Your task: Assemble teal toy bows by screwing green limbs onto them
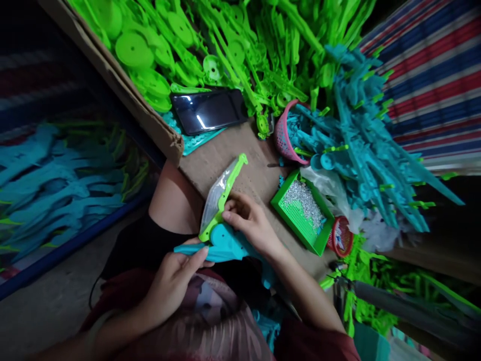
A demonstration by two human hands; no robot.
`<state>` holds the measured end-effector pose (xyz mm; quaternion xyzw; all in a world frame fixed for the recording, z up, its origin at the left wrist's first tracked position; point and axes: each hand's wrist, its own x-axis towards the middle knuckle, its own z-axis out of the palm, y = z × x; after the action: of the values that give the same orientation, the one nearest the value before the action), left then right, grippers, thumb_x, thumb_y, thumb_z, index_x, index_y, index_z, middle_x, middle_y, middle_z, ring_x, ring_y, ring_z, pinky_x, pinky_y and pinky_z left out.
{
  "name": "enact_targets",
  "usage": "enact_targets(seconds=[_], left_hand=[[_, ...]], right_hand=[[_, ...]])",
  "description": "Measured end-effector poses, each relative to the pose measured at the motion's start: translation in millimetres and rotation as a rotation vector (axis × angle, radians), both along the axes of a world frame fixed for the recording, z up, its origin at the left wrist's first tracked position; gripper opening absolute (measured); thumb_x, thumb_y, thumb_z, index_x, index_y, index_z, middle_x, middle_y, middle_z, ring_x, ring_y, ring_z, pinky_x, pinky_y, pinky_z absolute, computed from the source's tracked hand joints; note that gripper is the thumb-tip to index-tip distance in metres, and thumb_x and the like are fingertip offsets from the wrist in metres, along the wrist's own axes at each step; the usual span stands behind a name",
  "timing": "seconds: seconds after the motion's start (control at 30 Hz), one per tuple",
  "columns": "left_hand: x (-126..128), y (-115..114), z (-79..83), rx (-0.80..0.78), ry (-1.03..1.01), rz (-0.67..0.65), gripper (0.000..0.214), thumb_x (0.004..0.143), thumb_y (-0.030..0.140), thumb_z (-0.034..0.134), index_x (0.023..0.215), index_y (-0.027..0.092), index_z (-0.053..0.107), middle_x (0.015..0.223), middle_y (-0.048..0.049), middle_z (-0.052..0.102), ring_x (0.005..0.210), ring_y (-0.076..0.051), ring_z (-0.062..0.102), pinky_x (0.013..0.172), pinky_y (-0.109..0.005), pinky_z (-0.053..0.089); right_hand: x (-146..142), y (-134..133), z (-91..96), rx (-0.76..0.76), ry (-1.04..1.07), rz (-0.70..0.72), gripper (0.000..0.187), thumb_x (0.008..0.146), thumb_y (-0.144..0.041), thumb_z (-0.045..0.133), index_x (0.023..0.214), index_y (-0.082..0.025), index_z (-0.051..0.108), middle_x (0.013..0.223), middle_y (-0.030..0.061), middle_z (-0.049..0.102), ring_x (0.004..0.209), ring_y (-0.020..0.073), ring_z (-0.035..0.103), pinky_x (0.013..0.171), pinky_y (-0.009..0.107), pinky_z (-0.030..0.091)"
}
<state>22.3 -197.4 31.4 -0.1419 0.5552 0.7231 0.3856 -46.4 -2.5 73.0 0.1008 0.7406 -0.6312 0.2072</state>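
Observation:
My left hand [176, 278] is closed on the narrow end of a turquoise plastic toy part [225, 245], thumb on top, just above my lap. A bright green plastic arm [229, 188], carrying a clear plastic panel [215, 203], slants up from the turquoise part. It touches or joins that part near a rounded turquoise lobe; the exact joint is hard to see. My right hand [250, 220] has its thumb and curled fingers pinching at the green arm's lower half. Part of the turquoise piece passes beneath my right wrist and is hidden there.
A green tray [304, 215] of small metal screws stands to the right, near a red basket [341, 235]. Behind are a pink basket [287, 133] of turquoise parts, a black phone [210, 110] and heaped green parts [233, 45]. Turquoise pieces [60, 185] fill a bin at left.

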Motion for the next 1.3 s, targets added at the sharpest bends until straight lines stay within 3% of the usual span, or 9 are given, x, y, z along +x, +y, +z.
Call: enact_targets(seconds=[0.17,0.4,0.53,0.63,0.73,0.77,0.83,0.97,1.3], left_hand=[[-3.6,1.1,4.2,-0.012,0.072,-0.042,0.044,0.092,0.055,0.062,0.113,0.019,0.076,0.120,-0.0081,0.075,0.097,-0.024,0.074,0.091,-0.033,0.061],[-0.7,3.9,-4.0,0.027,0.027,0.040,0.040,0.090,0.051,0.067,0.110,0.018,0.076,0.121,-0.0083,0.075,0.104,-0.027,0.073,0.093,-0.036,0.061],[-1.2,7.8,-14.2,0.082,-0.067,0.132,0.038,0.084,0.049,0.075,0.106,0.019,0.076,0.114,-0.0058,0.078,0.104,-0.027,0.074,0.094,-0.038,0.062],[-5.6,14.0,-19.2,0.082,-0.141,0.161,0.037,0.076,0.051,0.081,0.096,0.020,0.078,0.106,-0.0037,0.080,0.107,-0.027,0.073,0.095,-0.035,0.062],[-11.1,21.1,-17.0,0.096,-0.204,0.148,0.044,0.073,0.060,0.079,0.095,0.021,0.079,0.107,-0.0050,0.080,0.116,-0.029,0.070,0.096,-0.034,0.061],[-12.2,23.3,-15.2,0.087,-0.213,0.142,0.047,0.072,0.062,0.079,0.095,0.021,0.079,0.107,-0.0057,0.080,0.117,-0.030,0.069,0.096,-0.036,0.062],[-13.0,27.7,-12.1,0.042,-0.200,0.142,0.048,0.069,0.064,0.079,0.089,0.020,0.080,0.103,-0.0068,0.081,0.113,-0.032,0.071,0.095,-0.040,0.062],[-11.4,34.3,-13.1,-0.046,-0.155,0.153,0.049,0.069,0.067,0.078,0.082,0.020,0.080,0.097,-0.0074,0.081,0.109,-0.035,0.072,0.094,-0.047,0.063],[-10.8,45.3,-19.1,-0.156,-0.252,0.067,0.053,0.046,0.057,0.093,0.082,0.021,0.080,0.087,-0.0050,0.081,0.081,-0.033,0.078,0.077,-0.042,0.069]], right_hand=[[-5.9,11.2,6.4,-0.084,0.063,0.362,0.059,0.083,-0.047,0.076,0.134,-0.022,0.061,0.122,0.0064,0.067,0.116,0.0214,0.061,0.104,0.040,0.050],[-6.7,5.9,7.1,0.016,0.043,0.406,0.041,0.089,-0.049,0.068,0.115,-0.016,0.069,0.103,0.0044,0.073,0.095,0.0187,0.068,0.085,0.032,0.056],[18.1,13.9,23.4,0.437,0.427,0.371,0.036,0.097,-0.039,0.058,0.128,-0.020,0.061,0.122,0.0104,0.067,0.113,0.0226,0.064,0.098,0.039,0.055],[62.9,64.4,36.7,1.022,0.859,-0.053,0.041,0.094,-0.031,0.062,0.134,-0.028,0.055,0.123,0.0115,0.062,0.115,0.0264,0.061,0.098,0.047,0.053],[109.8,148.5,43.3,1.342,0.996,-1.012,0.023,0.094,-0.034,0.058,0.116,-0.029,0.060,0.099,0.0071,0.057,0.097,0.0264,0.061,0.090,0.052,0.053],[119.8,177.8,43.8,1.295,0.956,-1.248,0.023,0.094,-0.039,0.055,0.113,-0.027,0.060,0.097,0.0063,0.055,0.093,0.0255,0.061,0.086,0.051,0.054],[126.1,228.5,42.8,1.100,0.869,-1.371,0.035,0.088,-0.046,0.057,0.116,-0.025,0.056,0.101,0.0060,0.056,0.097,0.0242,0.062,0.086,0.048,0.054],[98.5,274.3,44.4,0.666,0.770,-1.028,0.050,0.082,-0.052,0.051,0.125,-0.026,0.053,0.107,0.0057,0.061,0.100,0.0210,0.066,0.088,0.042,0.054],[52.9,212.5,53.0,0.165,0.630,-0.528,0.048,0.082,-0.057,0.066,0.118,-0.028,0.051,0.074,-0.0042,0.057,0.065,0.0144,0.063,0.065,0.033,0.055]])
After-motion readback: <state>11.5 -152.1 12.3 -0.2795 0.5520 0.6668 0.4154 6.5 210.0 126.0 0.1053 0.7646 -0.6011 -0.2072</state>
